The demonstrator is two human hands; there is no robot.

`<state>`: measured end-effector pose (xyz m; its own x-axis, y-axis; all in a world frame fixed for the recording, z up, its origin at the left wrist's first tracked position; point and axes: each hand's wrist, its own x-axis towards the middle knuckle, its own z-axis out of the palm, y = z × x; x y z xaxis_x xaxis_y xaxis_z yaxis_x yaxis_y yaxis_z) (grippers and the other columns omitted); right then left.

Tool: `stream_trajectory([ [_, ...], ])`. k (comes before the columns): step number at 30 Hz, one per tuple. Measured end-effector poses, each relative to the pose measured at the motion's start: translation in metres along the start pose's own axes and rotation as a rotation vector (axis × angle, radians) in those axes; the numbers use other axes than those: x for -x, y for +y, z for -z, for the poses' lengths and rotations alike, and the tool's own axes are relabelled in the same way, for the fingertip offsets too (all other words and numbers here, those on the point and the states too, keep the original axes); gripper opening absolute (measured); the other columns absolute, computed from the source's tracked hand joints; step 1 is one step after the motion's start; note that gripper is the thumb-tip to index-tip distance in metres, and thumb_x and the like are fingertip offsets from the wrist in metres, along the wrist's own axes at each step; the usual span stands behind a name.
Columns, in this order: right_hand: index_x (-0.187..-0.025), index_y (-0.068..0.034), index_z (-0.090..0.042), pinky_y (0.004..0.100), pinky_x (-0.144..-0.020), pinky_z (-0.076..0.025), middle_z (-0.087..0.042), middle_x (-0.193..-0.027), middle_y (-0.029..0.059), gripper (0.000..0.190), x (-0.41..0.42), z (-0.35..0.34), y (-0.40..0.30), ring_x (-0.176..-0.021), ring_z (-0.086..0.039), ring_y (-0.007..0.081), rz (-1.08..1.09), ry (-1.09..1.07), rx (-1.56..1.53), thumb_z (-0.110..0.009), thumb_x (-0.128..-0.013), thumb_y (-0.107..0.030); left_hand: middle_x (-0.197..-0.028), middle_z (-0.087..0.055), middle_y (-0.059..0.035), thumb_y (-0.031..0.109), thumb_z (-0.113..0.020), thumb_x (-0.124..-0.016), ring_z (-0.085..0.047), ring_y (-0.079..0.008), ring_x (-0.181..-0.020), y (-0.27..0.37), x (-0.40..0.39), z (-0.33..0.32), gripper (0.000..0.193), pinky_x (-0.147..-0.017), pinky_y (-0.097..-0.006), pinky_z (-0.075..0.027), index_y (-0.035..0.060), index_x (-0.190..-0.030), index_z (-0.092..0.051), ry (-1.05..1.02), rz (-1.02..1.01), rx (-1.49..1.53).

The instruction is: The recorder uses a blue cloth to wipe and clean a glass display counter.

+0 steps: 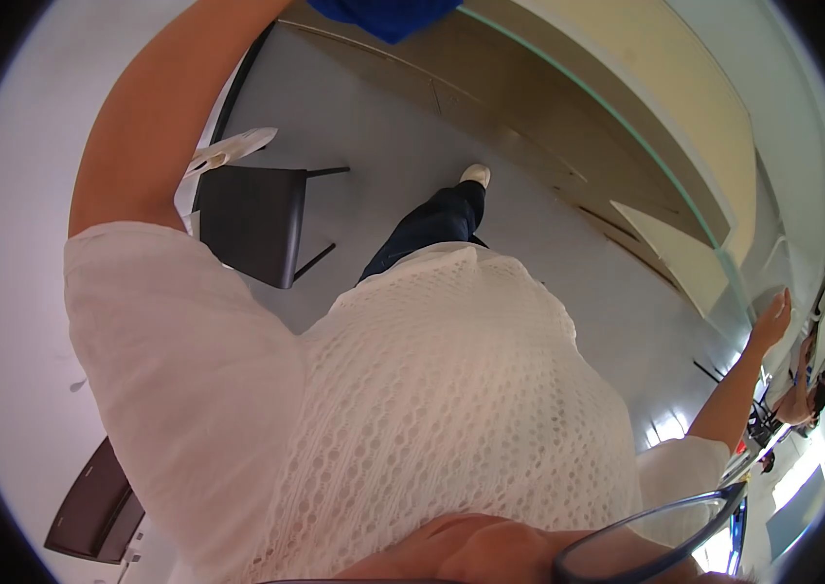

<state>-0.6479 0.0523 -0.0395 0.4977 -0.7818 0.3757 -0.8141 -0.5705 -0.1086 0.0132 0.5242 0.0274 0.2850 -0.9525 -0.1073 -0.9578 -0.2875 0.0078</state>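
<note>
My left arm (139, 124) reaches up past the top edge of the view, so my left hand is out of sight. A blue cloth (390, 18) shows at the top edge to the right of that forearm; what holds it is hidden. My right hand (771, 321) is far to the right, close to the end of a greenish glass edge (646, 146). Its fingers look small and bunched, and I cannot make out whether they grip anything. Below the glass runs a brown cabinet front (522, 95). A pale yellow surface (704, 95) lies beyond the glass edge.
A dark chair (252, 223) stands on the grey floor (369, 109) at left, beside a whitish bag (234, 146). A pale triangular panel (668, 255) sits low by the cabinet. Another person (799, 401) is at the far right. A dark brown furnishing (95, 507) appears lower left.
</note>
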Motion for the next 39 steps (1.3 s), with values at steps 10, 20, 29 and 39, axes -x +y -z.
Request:
stream_trajectory([
  [10, -0.123, -0.011, -0.052, 0.0366, -0.092, -0.040, -0.056, -0.117, 0.0135, 0.038, 0.031, 0.029, -0.162, -0.109, -0.051, 0.0297, -0.013, 0.309, 0.006, -0.050, -0.090, -0.029, -0.140, -0.028, -0.0242, 0.044, -0.038, -0.091, -0.025, -0.0450, -0.128, -0.011, -0.014, -0.008, 0.053, -0.103, -0.0553, -0.020, 0.0208, -0.138, -0.032, 0.221, -0.152, -0.044],
  [20, -0.121, 0.000, -0.045, 0.0326, -0.093, -0.039, -0.052, -0.113, 0.0138, 0.032, 0.246, -0.039, -0.319, -0.106, -0.050, 0.0228, -0.778, 0.450, -0.350, -0.048, -0.091, -0.011, -0.142, -0.024, -0.0233, 0.059, -0.055, -0.076, -0.023, -0.0467, -0.128, -0.029, -0.020, 0.008, 0.076, -0.102, -0.0579, -0.021, 0.0187, -0.137, -0.034, 0.122, -0.726, -0.075],
  [29, -0.119, -0.008, -0.053, 0.0339, -0.076, -0.048, -0.064, -0.088, 0.0116, 0.034, 0.531, -0.132, -0.541, -0.082, -0.061, 0.0228, -1.090, -0.786, -0.637, -0.055, -0.088, -0.022, -0.140, -0.036, -0.0116, 0.031, -0.073, -0.062, -0.033, -0.0365, -0.127, -0.042, -0.029, 0.000, 0.068, -0.103, -0.0463, -0.026, 0.0248, -0.127, -0.050, 0.227, -0.824, 0.122],
  [39, -0.112, -0.006, -0.058, 0.0366, -0.082, -0.048, -0.064, -0.102, 0.0180, 0.033, 0.634, -0.144, -0.670, -0.094, -0.062, 0.0321, -1.580, -0.823, -0.681, -0.054, -0.086, -0.026, -0.136, -0.039, -0.0158, 0.028, -0.066, -0.074, -0.032, -0.0346, -0.128, -0.046, -0.039, 0.000, 0.061, -0.106, -0.0423, -0.024, 0.0122, -0.129, -0.047, 0.134, -0.859, 0.146],
])
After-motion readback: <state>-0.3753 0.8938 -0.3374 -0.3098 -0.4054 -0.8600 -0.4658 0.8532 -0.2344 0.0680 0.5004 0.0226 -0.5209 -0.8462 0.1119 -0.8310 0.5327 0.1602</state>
